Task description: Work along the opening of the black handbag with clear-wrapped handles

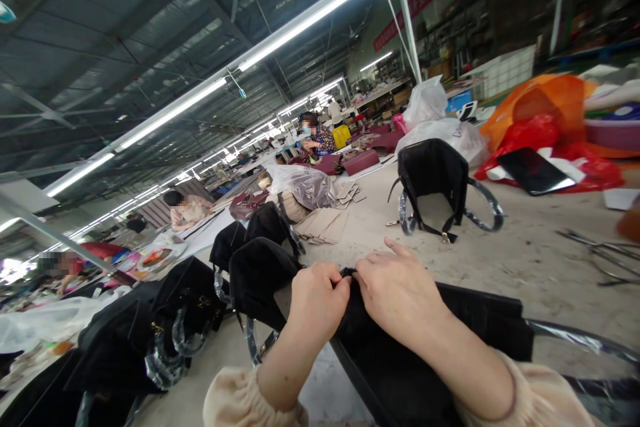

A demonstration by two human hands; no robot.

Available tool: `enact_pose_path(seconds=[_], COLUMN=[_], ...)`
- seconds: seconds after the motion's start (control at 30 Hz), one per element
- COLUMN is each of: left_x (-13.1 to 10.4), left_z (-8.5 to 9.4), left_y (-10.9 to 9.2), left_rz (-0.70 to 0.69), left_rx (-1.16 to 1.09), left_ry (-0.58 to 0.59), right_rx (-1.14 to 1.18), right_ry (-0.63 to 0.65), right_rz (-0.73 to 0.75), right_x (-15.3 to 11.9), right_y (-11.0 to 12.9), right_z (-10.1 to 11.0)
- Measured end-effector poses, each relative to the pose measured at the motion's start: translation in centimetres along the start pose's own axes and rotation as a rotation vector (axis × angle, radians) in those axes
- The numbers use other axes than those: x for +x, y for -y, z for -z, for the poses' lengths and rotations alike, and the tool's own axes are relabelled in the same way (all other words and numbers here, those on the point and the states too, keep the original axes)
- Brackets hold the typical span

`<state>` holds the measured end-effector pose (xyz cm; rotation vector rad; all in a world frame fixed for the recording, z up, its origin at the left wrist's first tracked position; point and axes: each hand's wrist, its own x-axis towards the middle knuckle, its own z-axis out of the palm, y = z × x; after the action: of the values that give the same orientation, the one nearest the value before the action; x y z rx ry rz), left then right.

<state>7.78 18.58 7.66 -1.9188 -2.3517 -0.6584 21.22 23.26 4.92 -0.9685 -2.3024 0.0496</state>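
A black bag [400,367] with plastic-wrapped handles lies on the worktable [530,267] right in front of me. My left hand [320,300] pinches the bag's upper edge, thumb and curled fingers pressed together. Close beside it, my right hand [393,287] grips the same edge, its fingers mostly curled and one stretched outward. The two hands nearly touch. Where the fingertips meet the edge is partly hidden. Beyond my hands, another black bag [433,177] stands with wrapped handles hanging at its sides.
Several black bags [260,273] stand at the left. Scissors [607,253] lie at the right, below a dark tablet [535,170] and red plastic [595,170]. Flat beige pieces [323,225] lie ahead, near a plastic-wrapped bundle [305,187]. Other people work farther back.
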Motion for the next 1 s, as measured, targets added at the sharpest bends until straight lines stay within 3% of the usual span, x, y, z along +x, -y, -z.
enact_pose_path(seconds=[0.23,0.43,1.0], left_x=[-0.1,-0.1,-0.4], left_z=[-0.2,-0.2,0.0], left_y=[-0.1,-0.4,-0.7], left_rz=[-0.007,-0.011,-0.028], left_rx=[-0.003,0.023,-0.041], left_ry=[-0.012,-0.026,-0.010], right_rx=[0.115,0.083,0.252], right_ry=[0.007,-0.024,-0.003], right_rz=[-0.016,-0.085,-0.019], right_x=[-0.3,0.2,0.0], right_y=[-0.3,0.2,-1.1], right_z=[0.5,0.2,0.6])
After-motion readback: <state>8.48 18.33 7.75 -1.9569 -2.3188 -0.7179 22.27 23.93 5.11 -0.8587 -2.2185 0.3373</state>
